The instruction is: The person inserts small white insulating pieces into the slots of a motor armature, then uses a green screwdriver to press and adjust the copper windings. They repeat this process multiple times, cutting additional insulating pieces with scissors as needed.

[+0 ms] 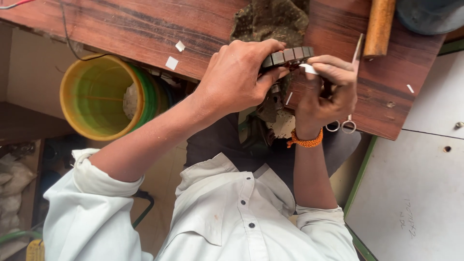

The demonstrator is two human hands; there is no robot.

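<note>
**Both hands engaged on a slotted metal ring at the edge of a wooden bench**

The left hand [237, 77] is closed around a dark, segmented metal ring [288, 55], thumb below and fingers wrapped over its rim, holding it just above the wooden bench top [140, 29]. The ring sits between the two hands, in front of a dirty, crumpled rag [270, 19] that lies on the bench behind it.

The right hand [326, 89] is curled almost shut, its fingertips pinching a small white slip [308, 68] against the ring's outer edge. An orange cord bracelet [305, 141] circles that wrist. Whether the slip sits inside a slot of the ring cannot be told.

Small white paper pieces [172, 63] lie scattered on the bench to the left of the hands, and one more lies near the right edge. The finger loops of a pair of scissors [341, 126] show at the bench edge just below the right hand. A wooden handle [379, 26] rests on the bench at upper right, beside a grey-blue round object [427, 14].

Below the bench, at left, a yellow bucket [96, 96] lies on its side with its open mouth toward the camera. The person wears a white shirt with rolled sleeves.
</note>
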